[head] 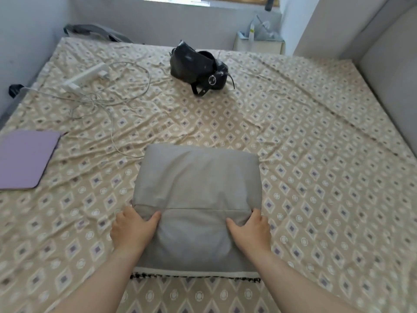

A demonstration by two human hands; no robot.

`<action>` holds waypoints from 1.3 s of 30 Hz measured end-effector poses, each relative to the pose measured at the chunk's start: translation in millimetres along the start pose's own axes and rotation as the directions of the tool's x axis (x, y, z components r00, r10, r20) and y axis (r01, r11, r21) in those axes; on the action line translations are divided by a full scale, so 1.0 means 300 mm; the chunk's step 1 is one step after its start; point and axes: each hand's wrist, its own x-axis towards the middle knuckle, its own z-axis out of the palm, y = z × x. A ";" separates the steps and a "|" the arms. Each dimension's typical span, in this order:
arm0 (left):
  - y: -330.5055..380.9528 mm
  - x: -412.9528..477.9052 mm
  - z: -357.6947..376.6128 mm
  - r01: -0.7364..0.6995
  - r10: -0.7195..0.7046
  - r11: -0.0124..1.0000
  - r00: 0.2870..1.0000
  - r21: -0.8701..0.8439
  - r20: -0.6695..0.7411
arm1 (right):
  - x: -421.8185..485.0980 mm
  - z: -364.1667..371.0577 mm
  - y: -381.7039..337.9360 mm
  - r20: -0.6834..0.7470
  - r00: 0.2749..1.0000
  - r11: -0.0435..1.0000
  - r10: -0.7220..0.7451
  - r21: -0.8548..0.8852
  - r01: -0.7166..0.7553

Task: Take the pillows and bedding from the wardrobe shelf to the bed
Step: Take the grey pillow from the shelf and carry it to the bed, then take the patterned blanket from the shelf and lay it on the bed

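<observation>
squarely between the gripping fingers lies the grey pillow.

- Single head-worn wide-angle view from the near edge of the bed, facing forward and down toward its far edge
- Close beneath the lens lie the left hand and right hand

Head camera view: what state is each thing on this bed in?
Grey pillow, flat, gripped at both sides.
Left hand, grips pillow's left edge.
Right hand, grips pillow's right edge.
Black handbag, slumped on the sheet.
Power strip, charger plugged in.
White cables, tangled.
Purple pad, lying flat.
Bedsheet, wrinkled.
</observation>
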 end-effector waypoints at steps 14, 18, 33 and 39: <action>0.285 -0.128 -1.123 -0.471 0.399 0.753 0.882 -0.460 -0.250 | -0.451 -0.644 -0.864 -0.040 0.810 0.781 -0.585 0.238 0.577; 0.250 -0.222 -1.395 -0.527 0.390 0.711 0.847 -0.466 -0.362 | -0.629 -0.801 -1.050 -0.134 0.684 0.644 -0.717 0.250 0.723; 0.074 -0.898 -1.797 -0.537 0.015 0.654 0.714 -0.533 -0.700 | -1.141 -1.072 -1.184 -0.042 0.235 0.194 -0.971 0.431 0.881; -0.034 -1.203 -1.806 -0.469 -0.129 0.741 0.603 -0.481 -0.787 | -1.343 -1.072 -1.146 0.017 0.021 0.027 -1.000 0.562 0.827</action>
